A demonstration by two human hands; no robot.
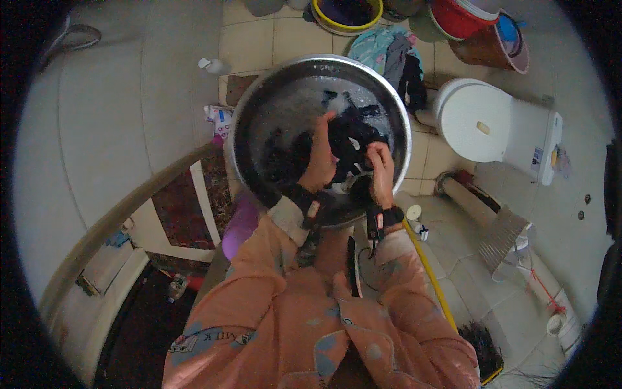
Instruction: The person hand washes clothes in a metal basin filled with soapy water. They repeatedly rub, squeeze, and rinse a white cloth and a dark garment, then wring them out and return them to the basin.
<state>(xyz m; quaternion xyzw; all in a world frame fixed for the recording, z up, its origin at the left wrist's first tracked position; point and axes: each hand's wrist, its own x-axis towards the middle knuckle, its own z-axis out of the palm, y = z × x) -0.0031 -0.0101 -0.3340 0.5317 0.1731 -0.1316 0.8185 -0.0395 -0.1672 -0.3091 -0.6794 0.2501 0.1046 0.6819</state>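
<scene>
A round metal basin stands on the tiles before me, holding greyish, sudsy water. A wet black garment with small white patches is bunched up between my hands, partly over the water. My left hand is at its left side, thumb and fingers curved around the cloth. At the right edge of the garment, my right hand pinches the fabric between thumb and fingers. More dark cloth lies in the water on the left; its shape is hard to make out. Both wrists wear black straps.
A heap of clothes lies beyond the basin, near a yellow-rimmed tub. On the right are a white toilet, a pipe and a broom with a yellow handle. A white bottle stands by the left wall.
</scene>
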